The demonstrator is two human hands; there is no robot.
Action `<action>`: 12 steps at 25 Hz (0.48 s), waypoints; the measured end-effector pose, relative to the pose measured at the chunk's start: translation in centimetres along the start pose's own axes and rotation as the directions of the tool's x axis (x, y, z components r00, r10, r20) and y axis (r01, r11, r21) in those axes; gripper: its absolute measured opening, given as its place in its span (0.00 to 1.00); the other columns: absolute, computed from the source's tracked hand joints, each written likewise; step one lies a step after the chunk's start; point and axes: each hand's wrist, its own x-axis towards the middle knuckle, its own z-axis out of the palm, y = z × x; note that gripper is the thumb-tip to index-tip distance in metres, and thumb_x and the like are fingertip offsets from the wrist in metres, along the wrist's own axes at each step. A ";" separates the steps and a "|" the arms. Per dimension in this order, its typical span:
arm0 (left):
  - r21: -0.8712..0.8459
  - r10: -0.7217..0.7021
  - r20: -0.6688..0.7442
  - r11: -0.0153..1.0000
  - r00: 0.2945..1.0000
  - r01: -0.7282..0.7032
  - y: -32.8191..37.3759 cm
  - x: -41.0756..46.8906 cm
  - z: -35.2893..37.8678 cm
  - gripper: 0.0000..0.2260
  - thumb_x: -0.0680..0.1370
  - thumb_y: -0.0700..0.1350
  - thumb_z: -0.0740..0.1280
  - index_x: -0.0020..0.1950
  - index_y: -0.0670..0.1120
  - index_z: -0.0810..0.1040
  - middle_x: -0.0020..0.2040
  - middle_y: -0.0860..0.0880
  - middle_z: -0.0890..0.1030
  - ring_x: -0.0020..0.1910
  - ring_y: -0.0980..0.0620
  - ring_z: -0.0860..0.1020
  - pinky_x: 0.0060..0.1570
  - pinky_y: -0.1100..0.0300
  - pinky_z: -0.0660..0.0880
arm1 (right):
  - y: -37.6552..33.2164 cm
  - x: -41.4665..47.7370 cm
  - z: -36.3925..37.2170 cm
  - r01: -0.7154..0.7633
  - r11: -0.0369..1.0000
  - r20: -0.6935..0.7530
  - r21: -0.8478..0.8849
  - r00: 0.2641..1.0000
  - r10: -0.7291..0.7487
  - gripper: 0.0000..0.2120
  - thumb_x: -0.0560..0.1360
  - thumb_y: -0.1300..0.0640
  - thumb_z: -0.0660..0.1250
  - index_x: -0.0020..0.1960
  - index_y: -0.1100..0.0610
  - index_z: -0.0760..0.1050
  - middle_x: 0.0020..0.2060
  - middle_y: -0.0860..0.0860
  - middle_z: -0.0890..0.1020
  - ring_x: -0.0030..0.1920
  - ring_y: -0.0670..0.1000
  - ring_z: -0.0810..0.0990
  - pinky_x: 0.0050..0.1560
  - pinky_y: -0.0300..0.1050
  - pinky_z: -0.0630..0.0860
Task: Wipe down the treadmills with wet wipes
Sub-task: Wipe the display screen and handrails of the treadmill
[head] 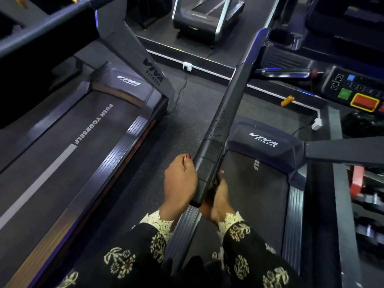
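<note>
I stand on a dark treadmill whose belt runs ahead of me. Its long black left handrail slants from the console down to my hands. My left hand lies against the left side of the rail's near end, thumb on top and fingers curled under it. My right hand comes from below on the right and wraps the same end, its fingers mostly hidden behind the rail. No wet wipe shows in either hand.
A second treadmill marked "PUSH YOURSELF" stands to the left across a strip of dark rubber floor. The console with green and red buttons sits at the right. Another machine stands on a raised platform ahead.
</note>
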 end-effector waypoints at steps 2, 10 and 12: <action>0.036 -0.043 0.032 0.998 0.999 0.042 -0.1 0.2 0.0 0.17 0.83 0.49 0.54 0.37 0.44 0.71 0.35 0.48 0.76 0.35 0.48 0.73 0.33 0.53 0.65 | -1.2 1.7 0.7 -0.042 0.997 -0.034 0.068 0.998 0.044 0.36 0.76 0.32 0.50 0.49 0.62 0.83 0.42 0.61 0.84 0.42 0.58 0.83 0.51 0.51 0.76; 0.126 -0.130 0.125 0.985 0.984 0.114 -0.6 0.8 0.2 0.24 0.83 0.54 0.50 0.40 0.36 0.71 0.49 0.37 0.81 0.50 0.39 0.77 0.48 0.50 0.71 | 0.7 0.5 -0.4 0.363 0.921 -0.128 -0.140 0.916 -0.380 0.22 0.83 0.47 0.52 0.60 0.62 0.77 0.51 0.57 0.84 0.53 0.54 0.82 0.53 0.49 0.79; 0.129 -0.137 0.127 0.984 0.982 0.120 -0.6 0.9 0.2 0.25 0.82 0.54 0.50 0.43 0.35 0.72 0.50 0.37 0.81 0.50 0.39 0.78 0.49 0.50 0.72 | -0.5 1.2 0.7 0.406 0.895 -0.193 -0.186 0.878 -0.438 0.19 0.82 0.50 0.55 0.55 0.62 0.79 0.49 0.56 0.83 0.52 0.55 0.82 0.54 0.48 0.79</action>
